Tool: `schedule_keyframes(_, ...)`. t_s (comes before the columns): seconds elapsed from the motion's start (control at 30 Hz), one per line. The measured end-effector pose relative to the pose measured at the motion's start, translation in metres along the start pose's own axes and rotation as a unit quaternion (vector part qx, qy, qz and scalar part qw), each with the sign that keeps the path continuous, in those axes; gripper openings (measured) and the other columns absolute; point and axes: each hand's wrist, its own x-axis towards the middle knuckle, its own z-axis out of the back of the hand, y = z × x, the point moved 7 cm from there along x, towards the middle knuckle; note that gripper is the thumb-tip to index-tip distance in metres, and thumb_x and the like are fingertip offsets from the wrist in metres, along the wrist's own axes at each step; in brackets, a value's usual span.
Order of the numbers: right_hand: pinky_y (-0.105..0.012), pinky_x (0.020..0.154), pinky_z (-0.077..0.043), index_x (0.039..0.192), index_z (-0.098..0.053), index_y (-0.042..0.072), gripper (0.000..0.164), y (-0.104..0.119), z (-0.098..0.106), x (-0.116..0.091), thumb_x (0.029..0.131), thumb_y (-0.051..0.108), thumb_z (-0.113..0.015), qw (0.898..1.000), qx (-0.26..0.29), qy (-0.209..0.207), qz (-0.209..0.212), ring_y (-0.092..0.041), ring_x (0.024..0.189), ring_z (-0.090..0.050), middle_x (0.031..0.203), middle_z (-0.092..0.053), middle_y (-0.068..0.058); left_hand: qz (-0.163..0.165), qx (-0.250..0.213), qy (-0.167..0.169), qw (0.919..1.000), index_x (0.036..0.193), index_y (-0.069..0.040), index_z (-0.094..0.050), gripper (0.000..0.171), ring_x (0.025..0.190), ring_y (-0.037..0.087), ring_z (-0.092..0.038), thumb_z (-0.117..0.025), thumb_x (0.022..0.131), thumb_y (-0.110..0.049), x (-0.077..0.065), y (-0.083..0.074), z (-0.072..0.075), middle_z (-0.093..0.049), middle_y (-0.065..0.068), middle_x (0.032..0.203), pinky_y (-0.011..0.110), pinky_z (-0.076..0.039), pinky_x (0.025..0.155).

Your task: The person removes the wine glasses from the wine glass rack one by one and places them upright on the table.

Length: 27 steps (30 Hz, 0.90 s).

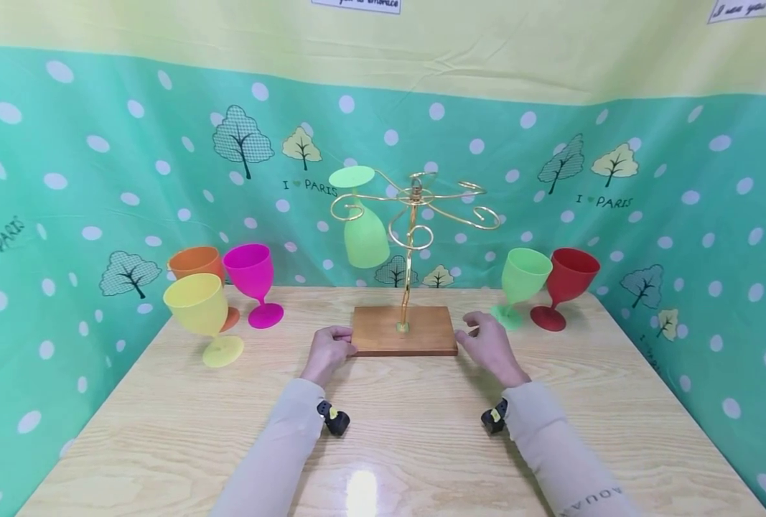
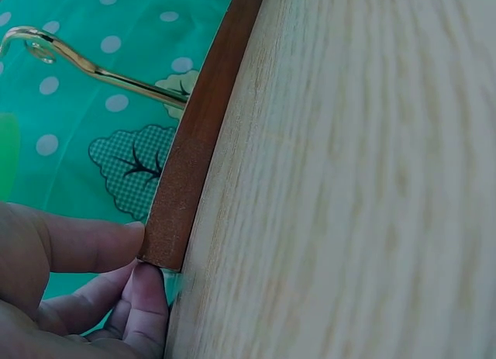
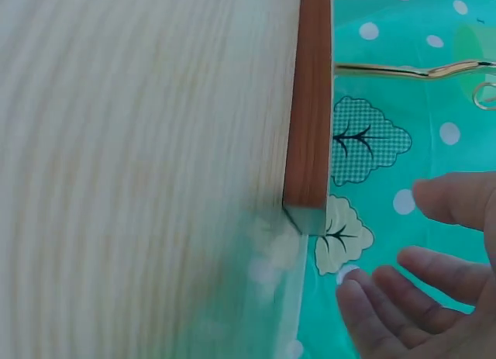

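A wine glass rack stands on the table, with a wooden base [image 1: 377, 336] and a gold twisted post bearing several curled wire arms [image 1: 450, 195]. One light green goblet [image 1: 365, 233] hangs upside down from a left arm. My left hand [image 1: 327, 352] holds the base's near left corner, the thumb at its edge and curled fingers against its end, as the left wrist view shows. Beside the base's right end is my right hand [image 1: 491, 350], its fingers loosely bent. In the right wrist view that hand [image 3: 434, 297] is apart from the base [image 3: 310, 103] and holds nothing.
On the left stand a yellow goblet [image 1: 198, 305], an orange goblet [image 1: 195, 262] partly behind it, and a magenta goblet [image 1: 252, 273]. A second green goblet [image 1: 525, 276] and a red goblet [image 1: 570, 276] stand at the right. A patterned curtain [image 1: 163, 179] surrounds the table.
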Motion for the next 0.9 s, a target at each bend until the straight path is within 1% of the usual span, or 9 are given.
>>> schedule_keyframes(0.17, -0.046, 0.087, -0.048, 0.130, -0.051, -0.002, 0.056, -0.004, -0.011, 0.001, 0.092, 0.038, -0.061, 0.999, 0.013, 0.034, -0.040, -0.033, 0.106, -0.056, 0.124, -0.056, -0.021, 0.001, 0.002, -0.004, 1.0000, 0.113, 0.004, -0.064, 0.042, 0.091, 0.023, -0.058, -0.066, 0.072, 0.012, 0.002, 0.001, 0.000, -0.062, 0.015, 0.103, 0.027, -0.051, 0.073)
schedule_keyframes(0.27, -0.046, 0.087, -0.047, 0.130, -0.050, -0.002, 0.059, -0.008, -0.015, 0.002, 0.092, 0.041, -0.060, 0.997, 0.015, 0.045, -0.064, -0.033, 0.108, -0.055, 0.122, -0.056, -0.020, 0.000, 0.002, -0.005, 1.0000, 0.112, 0.004, -0.065, 0.042, 0.090, 0.023, -0.058, -0.067, 0.071, 0.012, 0.004, 0.002, 0.000, -0.063, 0.016, 0.102, 0.026, -0.051, 0.072)
schedule_keyframes(0.43, -0.042, 0.082, -0.049, 0.130, -0.049, -0.002, 0.058, -0.015, -0.021, 0.001, 0.091, 0.039, -0.062, 0.991, 0.049, 0.064, -0.108, -0.029, 0.100, -0.058, 0.119, -0.057, -0.020, 0.006, 0.003, 0.003, 1.0000, 0.114, 0.002, -0.064, 0.043, 0.094, 0.024, -0.058, -0.067, 0.072, 0.011, 0.004, 0.002, 0.000, -0.063, 0.015, 0.104, 0.028, -0.051, 0.075)
schedule_keyframes(0.57, -0.040, 0.082, -0.049, 0.131, -0.049, -0.001, 0.058, -0.018, -0.025, 0.001, 0.090, 0.037, -0.063, 0.986, 0.078, 0.071, -0.126, -0.027, 0.096, -0.060, 0.119, -0.057, -0.019, 0.009, 0.004, 0.003, 0.9999, 0.115, 0.002, -0.064, 0.043, 0.096, 0.025, -0.057, -0.067, 0.074, 0.011, 0.004, 0.002, 0.000, -0.063, 0.015, 0.106, 0.030, -0.051, 0.078)
schedule_keyframes(0.7, -0.041, 0.084, -0.049, 0.130, -0.049, -0.002, 0.057, -0.019, -0.027, 0.001, 0.089, 0.035, -0.064, 0.985, 0.088, 0.063, -0.132, -0.028, 0.099, -0.059, 0.119, -0.058, -0.019, 0.006, 0.010, -0.005, 0.9999, 0.114, 0.002, -0.065, 0.041, 0.093, 0.023, -0.058, -0.067, 0.074, 0.011, 0.003, 0.001, -0.001, -0.063, 0.015, 0.104, 0.028, -0.051, 0.075)
schedule_keyframes(0.9, -0.046, 0.092, -0.046, 0.131, -0.048, -0.005, 0.056, -0.020, -0.032, 0.002, 0.088, 0.026, -0.066, 0.984, 0.093, 0.057, -0.144, -0.033, 0.110, -0.054, 0.124, -0.055, -0.022, -0.002, 0.014, -0.008, 0.9999, 0.113, 0.003, -0.065, 0.042, 0.090, 0.022, -0.058, -0.066, 0.072, 0.012, 0.003, 0.001, 0.000, -0.063, 0.016, 0.103, 0.026, -0.050, 0.071)
